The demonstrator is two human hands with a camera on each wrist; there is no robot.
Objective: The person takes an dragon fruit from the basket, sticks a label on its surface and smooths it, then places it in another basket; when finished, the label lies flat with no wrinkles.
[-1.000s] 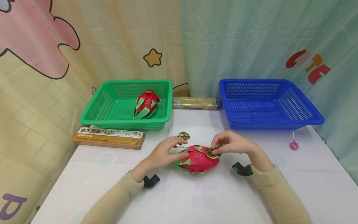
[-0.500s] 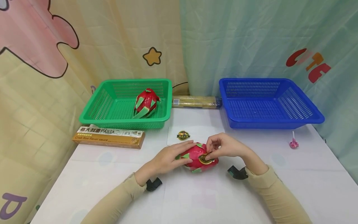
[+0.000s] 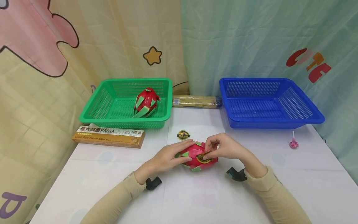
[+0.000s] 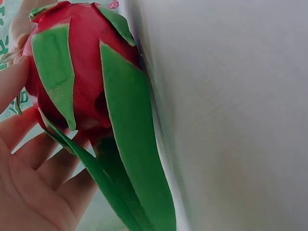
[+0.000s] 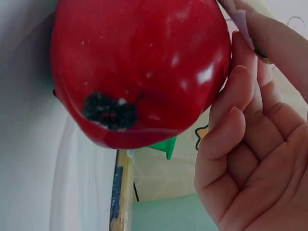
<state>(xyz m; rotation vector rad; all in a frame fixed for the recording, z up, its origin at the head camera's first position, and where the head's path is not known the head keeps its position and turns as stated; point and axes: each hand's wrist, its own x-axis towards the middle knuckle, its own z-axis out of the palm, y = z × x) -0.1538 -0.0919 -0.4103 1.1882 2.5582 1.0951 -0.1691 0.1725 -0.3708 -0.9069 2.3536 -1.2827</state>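
Observation:
A pink-red dragon fruit (image 3: pixel 195 151) with green scales lies on the white table in the head view. My left hand (image 3: pixel 166 158) holds its leafy end, thumb on the near side and fingers over the far side. In the left wrist view, long green leaves (image 4: pixel 137 120) hang past the palm. At the fruit's other end, my right hand (image 3: pixel 227 147) pinches a black-and-gold sticker (image 3: pixel 203 158) between thumb and fingers, against the red skin. The right wrist view shows the fruit's blunt end with a dark scar (image 5: pixel 110 113) and the sticker's pale edge (image 5: pixel 243 29).
Behind the fruit, a white sheet (image 3: pixel 173 140) bears another sticker (image 3: pixel 183 134). A green basket (image 3: pixel 126 123) contains a second dragon fruit (image 3: pixel 146 102); a blue basket (image 3: pixel 274 123) stands right. Around them are a pasta box (image 3: pixel 109 137), a spaghetti pack (image 3: pixel 195 101) and a lollipop (image 3: pixel 293 143).
My left hand has settled onto the dragon fruit, its fingers now over the leafy end. My right hand has shifted slightly left with the sticker, which now lies closer along the skin.

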